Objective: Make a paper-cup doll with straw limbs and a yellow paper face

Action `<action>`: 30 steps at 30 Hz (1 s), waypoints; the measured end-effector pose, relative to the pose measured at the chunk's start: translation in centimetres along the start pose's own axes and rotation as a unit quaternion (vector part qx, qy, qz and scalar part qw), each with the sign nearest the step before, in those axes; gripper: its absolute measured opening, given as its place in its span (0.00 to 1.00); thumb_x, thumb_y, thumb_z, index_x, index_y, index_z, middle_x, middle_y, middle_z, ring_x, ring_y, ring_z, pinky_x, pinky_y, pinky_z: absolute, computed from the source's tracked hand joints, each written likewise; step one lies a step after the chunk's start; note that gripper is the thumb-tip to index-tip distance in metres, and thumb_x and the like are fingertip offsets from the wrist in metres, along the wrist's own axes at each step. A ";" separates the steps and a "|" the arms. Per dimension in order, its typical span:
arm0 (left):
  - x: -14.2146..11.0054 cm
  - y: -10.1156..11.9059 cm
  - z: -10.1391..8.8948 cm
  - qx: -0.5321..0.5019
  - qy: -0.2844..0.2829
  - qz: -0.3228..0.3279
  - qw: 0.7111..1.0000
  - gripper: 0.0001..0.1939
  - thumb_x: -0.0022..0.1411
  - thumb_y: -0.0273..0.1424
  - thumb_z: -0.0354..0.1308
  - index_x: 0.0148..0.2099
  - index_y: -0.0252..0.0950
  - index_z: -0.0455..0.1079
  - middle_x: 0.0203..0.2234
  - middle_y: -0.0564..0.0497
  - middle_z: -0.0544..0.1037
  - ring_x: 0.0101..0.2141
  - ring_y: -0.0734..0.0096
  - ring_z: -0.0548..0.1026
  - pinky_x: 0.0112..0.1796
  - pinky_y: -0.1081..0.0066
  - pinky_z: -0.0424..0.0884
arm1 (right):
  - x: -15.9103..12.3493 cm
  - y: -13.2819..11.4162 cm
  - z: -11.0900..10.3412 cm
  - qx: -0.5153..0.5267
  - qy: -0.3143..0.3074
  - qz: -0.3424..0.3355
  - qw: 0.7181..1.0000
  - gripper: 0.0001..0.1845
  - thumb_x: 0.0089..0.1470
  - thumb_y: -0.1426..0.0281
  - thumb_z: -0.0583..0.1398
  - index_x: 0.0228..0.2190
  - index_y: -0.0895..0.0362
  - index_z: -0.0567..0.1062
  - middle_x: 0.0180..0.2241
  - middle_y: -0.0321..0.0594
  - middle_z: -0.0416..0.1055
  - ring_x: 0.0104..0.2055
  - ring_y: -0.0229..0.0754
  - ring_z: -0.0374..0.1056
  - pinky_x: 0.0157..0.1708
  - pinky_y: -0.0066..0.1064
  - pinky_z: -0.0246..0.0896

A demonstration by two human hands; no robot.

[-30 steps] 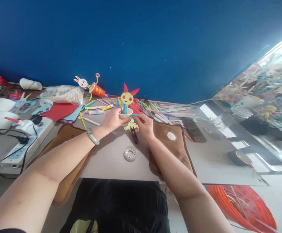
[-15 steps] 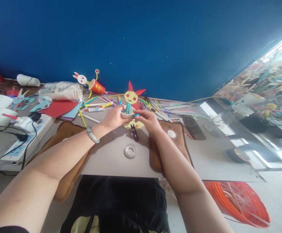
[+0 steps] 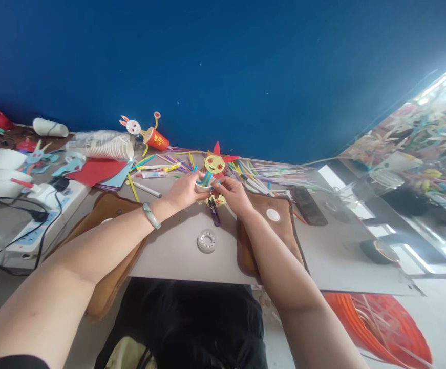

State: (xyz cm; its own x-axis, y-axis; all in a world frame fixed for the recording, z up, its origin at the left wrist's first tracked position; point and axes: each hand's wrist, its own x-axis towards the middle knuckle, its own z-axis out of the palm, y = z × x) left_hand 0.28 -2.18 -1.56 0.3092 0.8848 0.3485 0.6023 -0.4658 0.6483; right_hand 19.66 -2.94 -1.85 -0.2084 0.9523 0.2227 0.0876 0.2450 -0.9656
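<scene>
"Where's the cup?"

"In front of my camera, above the table: I see the small white cup in the left hand, fingers wrapped on its side."

"Anything in it?"

"Blue straws stand inside and carry a yellow paper face with red ears, leaning right."

"And the right hand?"

"The right hand is at the rim — thumb and fingers pinching a blue tip; I can't tell how the hidden fingers sit."

"What's just around it?"

"Small scissors below the cup, then a ring of tape nearer me."

"Other containers?"

"Behind, a red cup lies tipped over, a rabbit figure at its mouth. Left of that, stacked paper cups lie in a clear bag. An orange bucket, low on my right, holds pale straws — how many, I can't tell."
</scene>
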 end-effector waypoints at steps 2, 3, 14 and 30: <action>0.1 -0.2 0.0 -0.009 -0.010 0.005 1.000 0.27 0.52 0.41 0.70 0.50 0.36 0.67 0.44 0.42 0.79 0.46 0.52 0.77 0.44 0.61 0.71 | 0.1 0.1 0.1 -0.015 0.016 -0.014 1.000 0.22 0.48 0.50 0.67 0.30 0.56 0.75 0.22 0.33 0.73 0.24 0.35 0.67 0.29 0.30 0.63; 0.2 -0.3 0.1 -0.019 -0.014 0.009 1.000 0.29 0.52 0.41 0.70 0.52 0.36 0.66 0.46 0.41 0.78 0.47 0.51 0.77 0.45 0.60 0.71 | 0.1 0.2 0.1 -0.020 0.024 -0.022 0.999 0.22 0.49 0.49 0.67 0.31 0.56 0.75 0.22 0.33 0.73 0.24 0.35 0.67 0.29 0.31 0.64; 1.1 -2.2 1.6 -0.244 0.029 -0.033 0.969 0.64 0.42 0.40 0.76 0.72 0.36 0.41 0.51 0.37 0.72 0.41 0.57 0.77 0.41 0.61 0.73 | 0.3 0.5 0.0 -0.042 0.096 -0.069 0.992 0.16 0.55 0.54 0.63 0.35 0.54 0.75 0.24 0.33 0.74 0.25 0.36 0.69 0.30 0.31 0.67; 1.5 -1.0 0.2 -0.283 0.049 -0.086 0.954 0.24 0.42 0.38 0.73 0.38 0.36 0.65 0.33 0.50 0.77 0.35 0.66 0.76 0.37 0.66 0.72 | 0.2 0.9 0.1 -0.079 0.108 -0.101 0.986 0.21 0.57 0.56 0.62 0.48 0.54 0.76 0.31 0.36 0.75 0.27 0.36 0.68 0.30 0.33 0.68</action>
State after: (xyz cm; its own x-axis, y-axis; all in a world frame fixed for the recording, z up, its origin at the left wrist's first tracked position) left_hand 0.29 -0.35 -1.87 0.1552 0.9566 0.2468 0.1349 -0.2680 0.9539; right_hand 19.63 -2.57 -2.72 -0.0255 0.8936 0.4482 0.2197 0.4424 -0.8695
